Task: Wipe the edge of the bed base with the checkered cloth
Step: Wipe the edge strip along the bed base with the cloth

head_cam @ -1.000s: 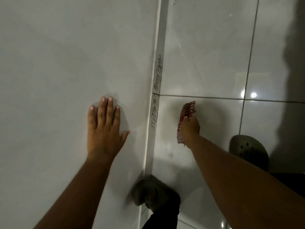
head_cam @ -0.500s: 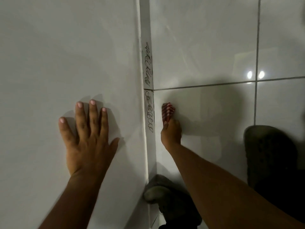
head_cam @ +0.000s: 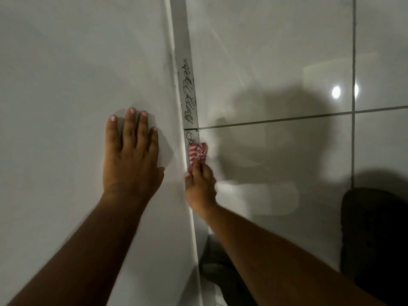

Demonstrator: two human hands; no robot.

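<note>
Two bare hands are out, one checkered cloth, one bed base, and two dark shoes on the tiled floor. The left hand (head_cam: 132, 155) lies flat and spread open on the white top of the bed base (head_cam: 66, 107), palm down, fingers pointing away from the person, holding nothing. Its forearm runs back toward the lower left.

The right hand (head_cam: 199, 186) reaches down just past the base's rim, its fingers closed around the red-and-white checkered cloth (head_cam: 197, 154), which bunches out beyond the fingertips. The cloth is pressed against the narrow side edge of the base (head_cam: 187, 96), over the lower end of some dark scrawled marks that run on up the strip ahead of the grip.

Right of the gripping hand lies the glossy tiled floor (head_cam: 276, 51). One shoe (head_cam: 373, 239) sits well to the right of it, another (head_cam: 218, 277) beneath the right forearm.
</note>
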